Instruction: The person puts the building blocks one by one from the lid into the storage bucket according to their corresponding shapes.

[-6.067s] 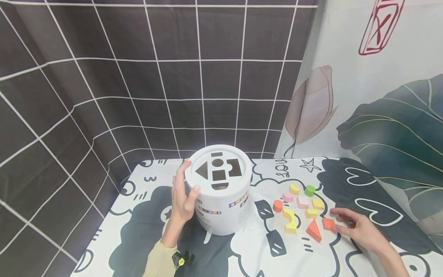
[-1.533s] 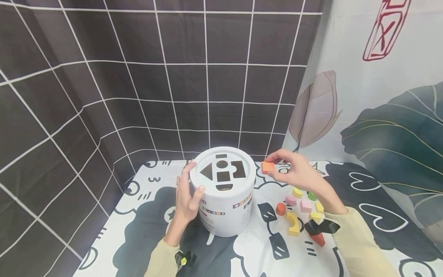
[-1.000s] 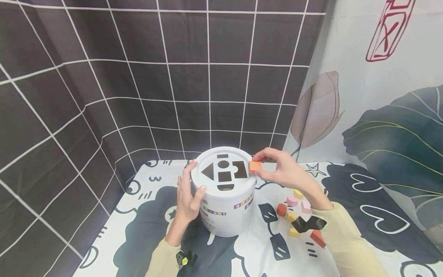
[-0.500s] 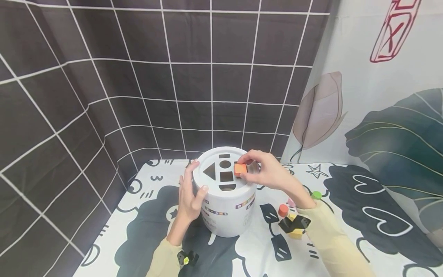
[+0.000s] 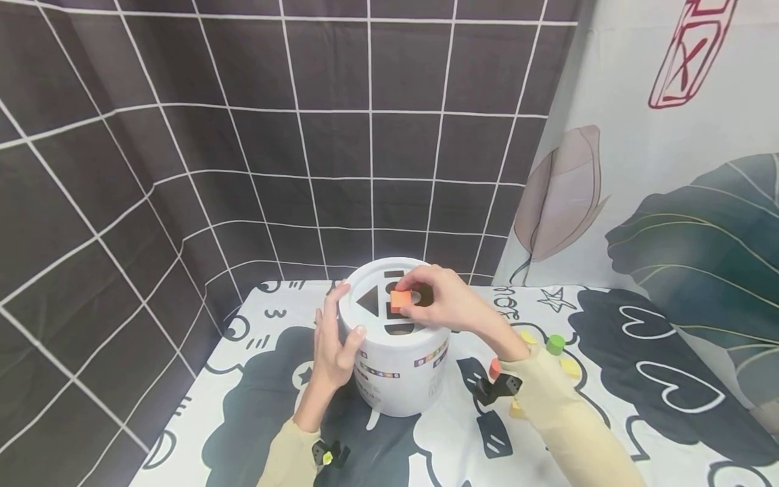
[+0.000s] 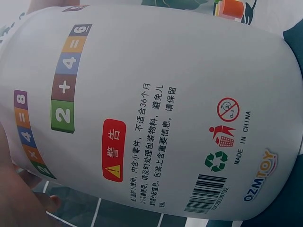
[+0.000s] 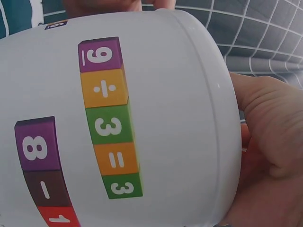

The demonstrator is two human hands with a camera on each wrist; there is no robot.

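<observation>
The orange block (image 5: 400, 300) is farther left than half a second ago, now over the square hole (image 5: 397, 315) of the white bucket (image 5: 398, 385). The right hand (image 5: 443, 297) pinches it; the left hand (image 5: 333, 352), with straight fingers, stays against the bucket's side.

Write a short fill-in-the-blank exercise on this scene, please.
The block in the right hand is coloured ____.
Against the side of the white tub rests the ____ hand.
In the head view, the tub's leftmost hole is a ____.
One equation reads 2 + 4 = ____.
Missing: orange; left; triangle; 6.
</observation>
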